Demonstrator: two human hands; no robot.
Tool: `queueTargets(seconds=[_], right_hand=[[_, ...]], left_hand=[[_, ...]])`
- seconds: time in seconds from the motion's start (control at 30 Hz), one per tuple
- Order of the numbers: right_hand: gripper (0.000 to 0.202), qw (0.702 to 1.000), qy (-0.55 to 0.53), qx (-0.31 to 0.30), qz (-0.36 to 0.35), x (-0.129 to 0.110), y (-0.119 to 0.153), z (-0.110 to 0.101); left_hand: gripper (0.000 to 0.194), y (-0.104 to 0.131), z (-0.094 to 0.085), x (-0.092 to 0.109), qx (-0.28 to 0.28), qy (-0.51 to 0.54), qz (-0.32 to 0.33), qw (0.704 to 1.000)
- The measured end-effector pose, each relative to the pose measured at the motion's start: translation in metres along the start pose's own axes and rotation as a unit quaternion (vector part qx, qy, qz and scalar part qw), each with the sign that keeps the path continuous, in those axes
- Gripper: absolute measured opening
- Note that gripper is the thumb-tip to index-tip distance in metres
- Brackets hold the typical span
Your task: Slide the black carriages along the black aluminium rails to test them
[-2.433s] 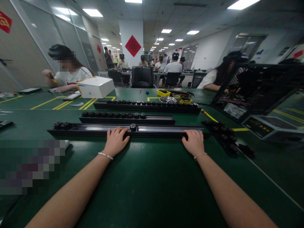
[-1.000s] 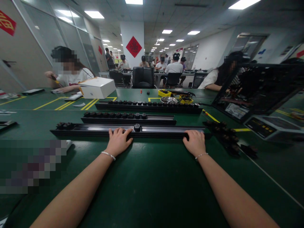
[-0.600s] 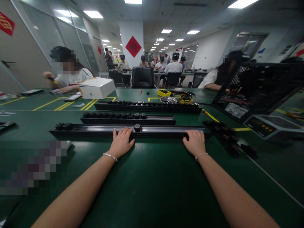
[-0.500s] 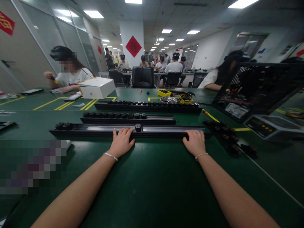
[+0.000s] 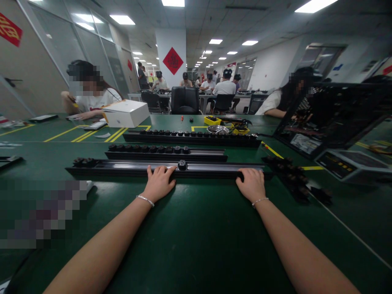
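A long black rail (image 5: 214,166) with a shiny metal channel lies crosswise in front of me. One small black round-topped piece (image 5: 182,165) sits in its channel near the middle, and several similar pieces (image 5: 83,161) sit at its left end. My left hand (image 5: 159,183) rests over the rail's front edge with fingers spread; its index fingertip is at the left side of the middle piece. Near the rail's right end, my right hand (image 5: 251,183) is wrapped over the rail, fingers on top and thumb at the front. The undersides of both hands are hidden.
Beyond lie a shorter rail (image 5: 208,153) and a longer rail (image 5: 196,140), both carrying rows of black pieces. More black pieces (image 5: 288,179) lie at right, beside a metal box (image 5: 352,165) and an open computer case (image 5: 306,118). A white box (image 5: 130,115) stands at back left, near a seated co-worker.
The middle black piece has slid slightly to the right along the rail, and my left hand has shifted right with it. My right hand has stayed in place.
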State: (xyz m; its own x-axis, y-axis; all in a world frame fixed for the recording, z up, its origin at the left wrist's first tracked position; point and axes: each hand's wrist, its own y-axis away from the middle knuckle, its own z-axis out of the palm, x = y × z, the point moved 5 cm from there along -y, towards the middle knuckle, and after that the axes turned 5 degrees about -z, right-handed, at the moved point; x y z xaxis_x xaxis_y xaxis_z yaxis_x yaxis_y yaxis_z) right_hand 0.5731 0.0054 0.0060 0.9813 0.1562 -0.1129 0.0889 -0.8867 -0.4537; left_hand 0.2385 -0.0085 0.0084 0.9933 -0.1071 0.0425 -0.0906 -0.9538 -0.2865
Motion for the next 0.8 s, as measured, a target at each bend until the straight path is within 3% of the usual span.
queueTargets(seconds=[0.3, 0.43, 0.63, 0.8], right_hand=[[0.033, 1.000, -0.005, 0.020, 0.001, -0.004, 0.002, 0.002], [0.040, 0.999, -0.018, 0.019, -0.042, -0.016, 0.004, 0.003], [0.046, 0.991, -0.032, -0.016, -0.126, -0.048, 0.005, 0.005], [0.045, 0.986, -0.094, -0.024, -0.134, -0.100, -0.014, 0.011]], left_hand=[[0.049, -0.007, -0.001, 0.007, -0.013, -0.023, -0.036, 0.999], [0.043, -0.011, 0.001, 0.014, -0.006, -0.008, -0.060, 0.998], [0.034, -0.005, 0.002, 0.029, 0.056, 0.031, -0.015, 0.998], [0.034, -0.004, 0.003, 0.028, 0.062, 0.031, -0.014, 0.997]])
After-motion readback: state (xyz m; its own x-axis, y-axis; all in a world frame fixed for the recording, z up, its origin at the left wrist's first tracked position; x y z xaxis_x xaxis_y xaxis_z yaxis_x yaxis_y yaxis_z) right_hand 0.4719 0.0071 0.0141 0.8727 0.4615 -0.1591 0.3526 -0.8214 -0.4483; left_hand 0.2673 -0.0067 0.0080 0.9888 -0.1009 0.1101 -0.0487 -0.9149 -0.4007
